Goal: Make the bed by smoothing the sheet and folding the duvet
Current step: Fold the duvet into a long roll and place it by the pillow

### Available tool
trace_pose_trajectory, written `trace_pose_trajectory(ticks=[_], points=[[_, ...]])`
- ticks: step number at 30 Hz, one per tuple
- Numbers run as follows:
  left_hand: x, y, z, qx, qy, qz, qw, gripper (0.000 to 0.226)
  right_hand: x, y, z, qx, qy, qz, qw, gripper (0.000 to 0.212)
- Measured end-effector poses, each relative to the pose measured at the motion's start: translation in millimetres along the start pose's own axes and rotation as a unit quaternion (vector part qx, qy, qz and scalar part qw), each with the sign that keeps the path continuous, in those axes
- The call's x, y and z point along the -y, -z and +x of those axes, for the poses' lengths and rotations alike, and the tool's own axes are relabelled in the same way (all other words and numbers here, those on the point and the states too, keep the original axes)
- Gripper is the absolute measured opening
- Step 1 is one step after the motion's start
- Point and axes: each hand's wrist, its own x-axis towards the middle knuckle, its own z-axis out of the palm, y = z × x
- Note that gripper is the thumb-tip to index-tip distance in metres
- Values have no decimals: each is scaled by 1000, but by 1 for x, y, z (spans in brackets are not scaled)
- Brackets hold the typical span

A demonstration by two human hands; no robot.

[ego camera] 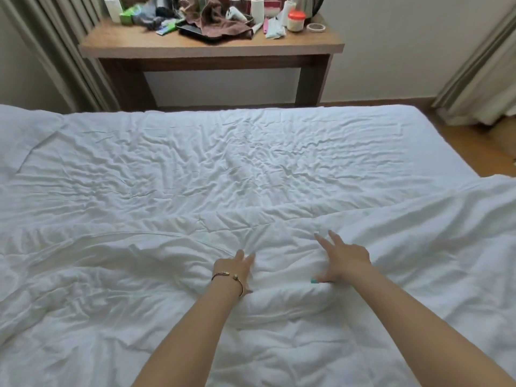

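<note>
— Nearest the camera, what did you have?

— Both bare forearms reached out over the duvet [279, 331], which lay bunched and puffy across the near part of the bed. The left hand [240, 268] rested on it with straight fingers pointing forward, gripping nothing; a bracelet [227, 276] sat at that wrist. The right hand [342, 261] was spread, fingers extended, thumb out to the side against a raised fold. It pressed rather than grasped.

— So where did the job stand?

— Early, by my reading. The duvet's far edge ran as an uneven line across the bed just beyond the fingertips, rising toward the right, where the cover spilled to the side of the mattress. No neat fold showed yet. Beyond that edge the sheet [223, 163] lay bare and heavily creased, worst around the middle. Smoothing was mostly left to do.

— And at the head?

— A pillow [25, 141] sat at the far left corner, only partly in view.

— Room to work?

— The far edge of the mattress stopped near a cluttered wooden table [212, 48] against the wall, with a narrow strip of floor between. Curtains [69, 51] hung at the left and right. Open wooden floor [480, 152] showed past the right-hand corner, which looked the easier side to walk round.
</note>
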Motion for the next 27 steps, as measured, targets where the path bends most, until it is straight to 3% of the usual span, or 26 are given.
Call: trace_pose_trajectory(ticks=[3, 5, 7, 8, 10, 12, 15, 20, 27], points=[[2, 2, -5, 15, -1, -2, 1000, 68, -15, 4, 5, 43, 22, -7, 999, 110], [5, 13, -6, 59, 13, 1, 998, 59, -16, 7, 7, 93, 29, -41, 994, 93], [10, 35, -3, 25, 31, -14, 999, 41, -18, 20, 11, 110, 22, -45, 993, 71], [13, 49, 1, -31, 49, -45, 997, 36, -21, 28, 14, 70, 8, -2, 998, 60], [19, 76, 11, -173, 100, -125, 972, 36, -31, 42, 27, -105, -25, 149, 983, 43], [20, 88, 24, -250, 140, -205, 936, 47, -33, 47, 38, -229, -19, 253, 940, 57], [3, 67, 37, -178, 136, -272, 936, 85, -25, 27, 51, -192, 17, 198, 961, 99], [-35, 5, 48, 6, 107, -159, 981, 124, -14, -25, 71, -25, -32, 88, 995, 115], [-38, 11, 93, 38, 149, -131, 980, 147, -20, -12, 115, 56, 0, 75, 996, 125]])
